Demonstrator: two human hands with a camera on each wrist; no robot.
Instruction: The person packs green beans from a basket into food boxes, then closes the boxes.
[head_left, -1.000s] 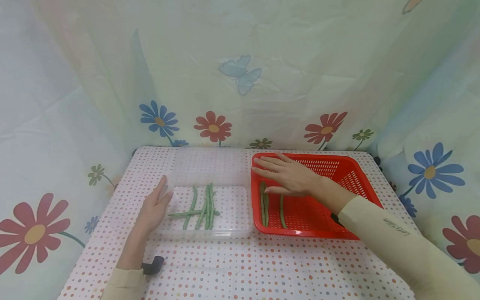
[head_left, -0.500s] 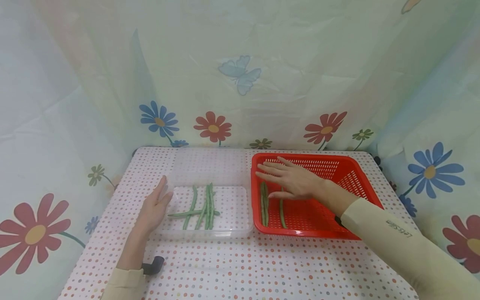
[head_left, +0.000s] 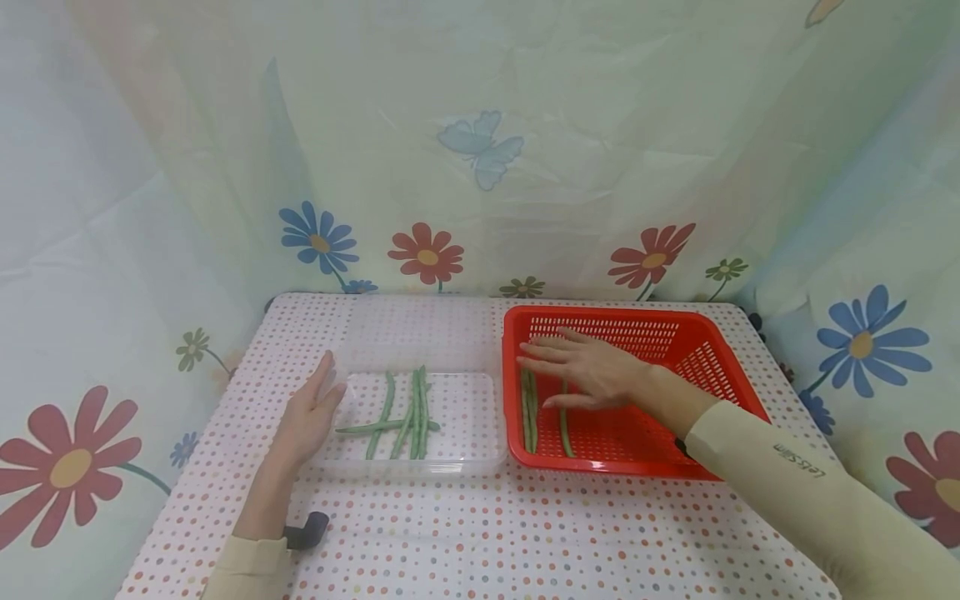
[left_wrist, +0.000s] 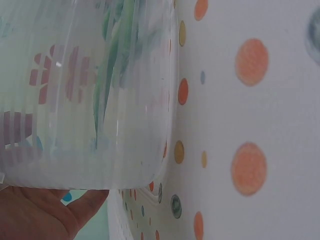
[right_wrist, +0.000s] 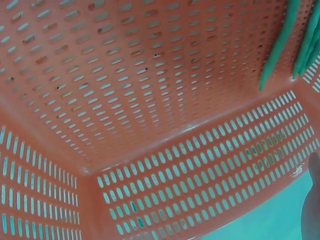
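Observation:
Several green beans (head_left: pixel 420 412) lie in a clear plastic container (head_left: pixel 465 467), one of them crossing under or over the others. My left hand (head_left: pixel 306 417) rests against the container's left side with straight fingers; in the left wrist view the thumb and palm (left_wrist: pixel 50 212) touch its wall. Over the left part of a red basket (head_left: pixel 637 467) hovers my right hand (head_left: pixel 592 367), fingers spread and holding nothing. Below it a few more green beans (head_left: pixel 529 417) lie along the basket's left wall, and a single bean (head_left: pixel 566 425) lies a little to their right, partly hidden by the hand.
The container's clear lid (head_left: pixel 420 321) stands or lies behind it. A dotted cloth (head_left: pixel 480 542) covers the table. The basket's right edge sits near the table's right side, and a flowered curtain (head_left: pixel 480 233) hangs behind.
My right hand has shifted slightly right and toward me, lower over the basket, with fingers still spread. The left hand and the beans have stayed put.

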